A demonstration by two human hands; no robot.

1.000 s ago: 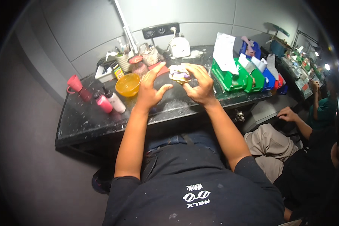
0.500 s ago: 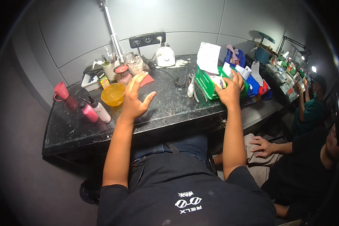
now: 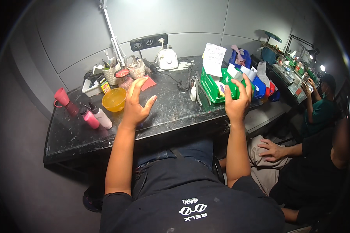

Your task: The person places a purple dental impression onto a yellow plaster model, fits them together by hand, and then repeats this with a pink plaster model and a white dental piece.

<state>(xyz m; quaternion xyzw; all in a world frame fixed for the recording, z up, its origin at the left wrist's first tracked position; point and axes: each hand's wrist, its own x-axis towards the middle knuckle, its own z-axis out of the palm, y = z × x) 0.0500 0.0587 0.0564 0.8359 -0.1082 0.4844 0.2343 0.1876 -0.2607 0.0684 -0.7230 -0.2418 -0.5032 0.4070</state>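
Note:
My left hand [image 3: 137, 104] is raised over the bench with thumb and fingers apart, and holds nothing. Just left of it stands an amber bowl [image 3: 114, 99]; a flat red piece [image 3: 148, 84] lies behind its fingertips. On the other side, my right hand [image 3: 238, 98] is also up, fingers spread and nothing in them. It hangs in front of a green bin [image 3: 210, 86], hiding part of it. A white paper slip [image 3: 214, 60] stands up in that bin. Slim metal hand tools [image 3: 198, 95] lie to the bin's left.
A pink bottle [image 3: 90, 118] and a pale bottle [image 3: 102, 116] stand front left, near a red cup [image 3: 61, 97]. Behind are brush pots [image 3: 112, 74] and a white device [image 3: 167, 58]. Blue bins [image 3: 260, 89] sit right. A seated person [image 3: 311, 163] is close on my right.
My right hand has turned slightly, its fingers pointing more upward and further apart. The left hand stays nearly where it was. The view has shifted a little.

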